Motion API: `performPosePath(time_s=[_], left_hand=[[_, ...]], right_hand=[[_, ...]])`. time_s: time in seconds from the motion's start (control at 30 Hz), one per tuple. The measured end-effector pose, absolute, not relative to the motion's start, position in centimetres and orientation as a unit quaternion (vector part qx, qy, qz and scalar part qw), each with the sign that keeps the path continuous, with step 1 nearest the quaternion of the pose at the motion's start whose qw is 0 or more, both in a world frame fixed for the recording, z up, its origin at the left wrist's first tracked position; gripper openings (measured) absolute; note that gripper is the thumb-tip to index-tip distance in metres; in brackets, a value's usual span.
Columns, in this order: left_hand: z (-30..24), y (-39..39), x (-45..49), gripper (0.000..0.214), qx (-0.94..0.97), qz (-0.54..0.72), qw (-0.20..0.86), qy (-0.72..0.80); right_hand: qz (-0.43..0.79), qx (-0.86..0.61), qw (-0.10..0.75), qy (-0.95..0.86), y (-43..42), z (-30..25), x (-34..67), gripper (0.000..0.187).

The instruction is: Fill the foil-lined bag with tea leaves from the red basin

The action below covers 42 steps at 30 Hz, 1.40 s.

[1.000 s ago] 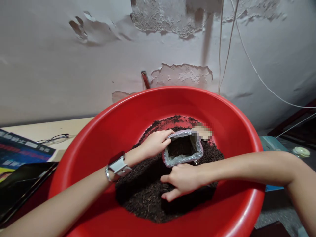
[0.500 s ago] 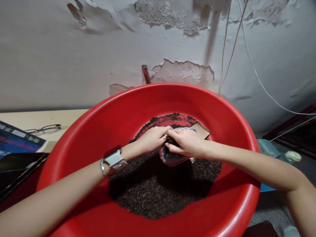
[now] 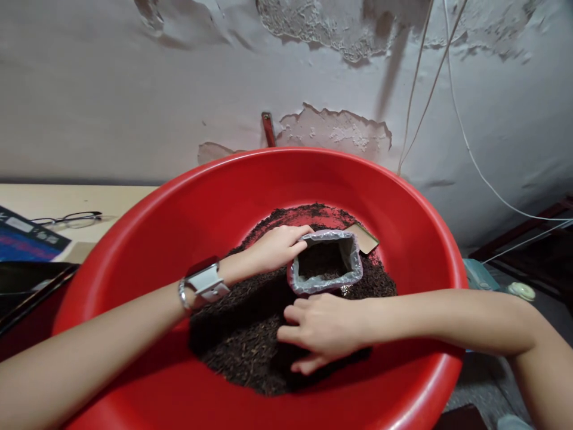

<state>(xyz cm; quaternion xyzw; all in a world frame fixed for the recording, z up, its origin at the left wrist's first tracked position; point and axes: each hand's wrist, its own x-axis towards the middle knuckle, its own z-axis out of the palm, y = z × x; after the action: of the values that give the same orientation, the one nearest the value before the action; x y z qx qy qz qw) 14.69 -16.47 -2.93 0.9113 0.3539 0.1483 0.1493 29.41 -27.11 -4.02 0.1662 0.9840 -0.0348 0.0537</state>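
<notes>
A big red plastic basin [image 3: 147, 239] holds a heap of dark, dry shredded leaves [image 3: 242, 352] that look like loose tea. Standing in the heap is a small rectangular box lined with a clear plastic bag [image 3: 353, 272], with some dark leaves inside. My left hand [image 3: 280, 248], a watch on its wrist, grips the box's left rim, thumb and fingers at the edge. In front of the box, my right hand [image 3: 326, 328] is low over the leaves with its fingers apart and curved downward; nothing shows in it. Behind the box lies a tan card flap [image 3: 363, 237].
On the left, a pale tabletop [image 3: 120, 194] bears eyeglasses [image 3: 76, 220] and a dark blue printed package [image 3: 27, 236]. A peeling wall [image 3: 179, 101] rises behind the basin. White cords [image 3: 465, 137] hang at right, above a teal container [image 3: 481, 275].
My right hand has left the box's mouth and come down toward me over the leaves. The box's opening now shows. My left hand has stayed at the rim.
</notes>
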Motion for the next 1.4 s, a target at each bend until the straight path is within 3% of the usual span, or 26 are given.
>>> performPosePath(time_s=[0.13,0.27,0.53,0.77,1.03,1.4], left_hand=[[-2.5,-16.8,14.8,0.031,0.910,0.133,0.150,0.364],[-2.7,-16.7,14.8,0.035,0.910,0.130,0.146,0.367],[-3.0,-16.4,14.7,0.031,0.913,0.132,0.141,0.359],[-2.8,-16.6,14.8,0.029,0.916,0.122,0.145,0.353],[-2.9,-16.5,14.7,0.028,0.917,0.131,0.156,0.344],[-3.1,-16.4,14.6,0.028,0.916,0.135,0.151,0.347]], right_hand=[[-0.095,0.217,0.231,0.944,-27.4,-8.4,29.8,0.069],[-0.178,0.267,0.248,0.914,-27.2,-11.0,30.4,0.079],[-0.220,0.333,0.243,0.884,-26.8,-11.5,30.6,0.075],[-0.196,0.359,0.285,0.867,-26.6,-10.5,30.5,0.052],[-0.141,0.312,0.202,0.917,-26.7,-9.7,29.6,0.042],[-0.070,0.349,0.030,0.934,-26.7,-0.8,29.4,0.035]])
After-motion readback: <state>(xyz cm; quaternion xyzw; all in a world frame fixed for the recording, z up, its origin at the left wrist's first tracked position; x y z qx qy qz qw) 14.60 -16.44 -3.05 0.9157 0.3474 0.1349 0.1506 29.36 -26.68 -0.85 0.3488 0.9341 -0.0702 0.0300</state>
